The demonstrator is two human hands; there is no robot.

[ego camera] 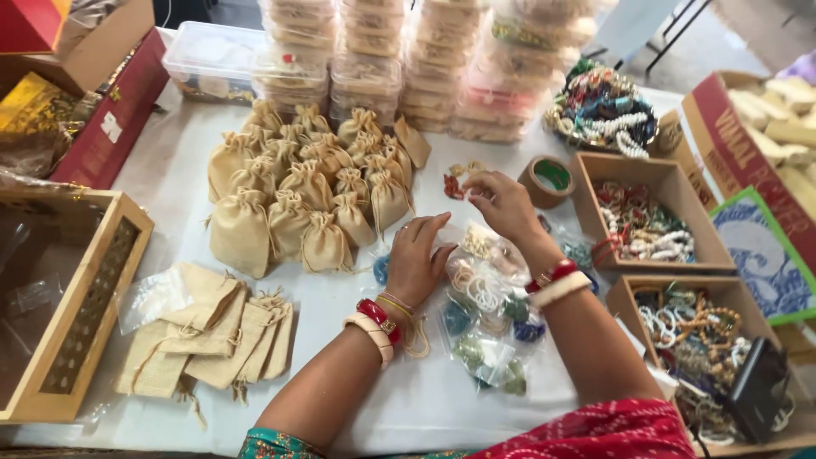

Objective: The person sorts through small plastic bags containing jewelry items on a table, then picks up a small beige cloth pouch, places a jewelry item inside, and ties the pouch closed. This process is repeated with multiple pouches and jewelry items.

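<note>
My right hand (503,204) is raised over the white table and pinches a small red and beige beaded piece (455,185) between its fingertips. My left hand (416,259) rests palm down on the table, fingers on a small clear packet beside a pile of clear packets of bead bracelets (489,319). Both wrists wear red and cream bangles. A heap of filled tan drawstring pouches (306,187) lies just left of my hands. Flat empty tan pouches (212,336) are stacked at the front left.
Stacks of clear plastic boxes (408,59) stand at the back. A tape roll (546,180) and two open cardboard trays of bracelets (642,221) (697,340) sit on the right. A wooden box (68,297) stands at the left edge, with red cartons behind it.
</note>
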